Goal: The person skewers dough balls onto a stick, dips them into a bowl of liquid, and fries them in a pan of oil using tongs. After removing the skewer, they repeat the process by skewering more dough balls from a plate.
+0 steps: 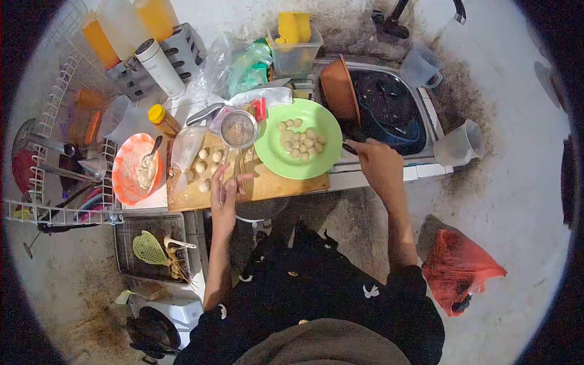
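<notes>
My left hand (224, 198) is at the front edge of the wooden board (274, 187), with its fingers around the handle of a small metal strainer (238, 129). The strainer's round mesh is beside the rim of a green plate (274, 154). Several small beige balls (298, 145) lie on the plate. My right hand (380, 163) is closed at the plate's right edge on a thin dark object, mostly hidden by the fingers. More pale dough balls (201, 166) sit on the board's left part, next to a clear plastic bag (187, 146).
An orange bowl (129, 172) with pale dough and a spoon stands left. Behind are a yellow-capped jar (163, 120), a white bottle (159, 68) and a tub with yellow sponges (296, 58). A sink (389, 106) with a brown pan lies right; a red bag (453, 264) is below.
</notes>
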Available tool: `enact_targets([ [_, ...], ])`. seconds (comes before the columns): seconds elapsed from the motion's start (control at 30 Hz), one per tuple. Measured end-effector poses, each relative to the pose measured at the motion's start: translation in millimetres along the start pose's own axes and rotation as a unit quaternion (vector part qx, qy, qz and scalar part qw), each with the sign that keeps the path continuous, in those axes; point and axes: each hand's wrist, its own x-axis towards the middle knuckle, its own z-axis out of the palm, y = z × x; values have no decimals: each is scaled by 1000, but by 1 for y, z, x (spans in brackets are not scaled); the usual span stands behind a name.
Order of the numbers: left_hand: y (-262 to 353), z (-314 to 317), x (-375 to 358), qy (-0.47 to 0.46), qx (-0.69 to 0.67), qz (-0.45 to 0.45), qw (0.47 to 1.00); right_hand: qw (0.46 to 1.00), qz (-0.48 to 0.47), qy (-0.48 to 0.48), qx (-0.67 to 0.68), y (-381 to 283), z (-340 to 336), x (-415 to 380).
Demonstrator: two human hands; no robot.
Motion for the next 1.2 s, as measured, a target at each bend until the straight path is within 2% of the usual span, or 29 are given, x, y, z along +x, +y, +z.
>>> enact_targets([
  [0.03, -3, 0, -2, -6, -5, 13, 1000, 1000, 2, 0, 1, 0, 4, -2],
  [0.1, -9, 0, -2, -7, 1, 12, 1000, 996, -42, -61, -42, 0, 15, -6],
  [0.2, -14, 3, -6, 24, -9, 10, 1000, 996, -18, -85, -27, -2, 2, -10],
  [0.33, -25, 5, -7, 10, -36, -4, 999, 998, -26, -47, -21, 2, 12, -9],
  [0.43, -33, 8, -7, 6, -39, -8, 999, 994, -42, -99, -30, -1, 7, -10],
  [0.6, -27, 19, -10, 27, -58, -34, 997, 998, -23, -56, 1, -12, -18, 7],
  [0.7, -33, 17, -8, -2, -47, -13, 999, 994, -65, -89, -13, -12, 16, 22],
  [0.77, -33, 12, -6, -61, -17, -63, 996, 996, -46, -73, -22, -5, 30, 30],
  [0.9, -31, 11, -3, -48, 27, -56, 997, 998, -14, -55, -3, -8, 9, 32],
  [0.93, -31, 10, -2, -53, 48, -54, 996, 999, -31, -25, 4, -7, 9, 32],
  [1.0, -30, 8, -1, -61, 71, -52, 994, 999, -28, -27, 22, -11, 11, 35],
  [1.07, -28, 2, 1, -102, 185, -77, 974, 999, -22, -27, 37, -12, 11, 39],
  [1.2, -20, -3, 1, -113, 246, -56, 961, 997, -51, -53, -29, -16, 12, 47],
])
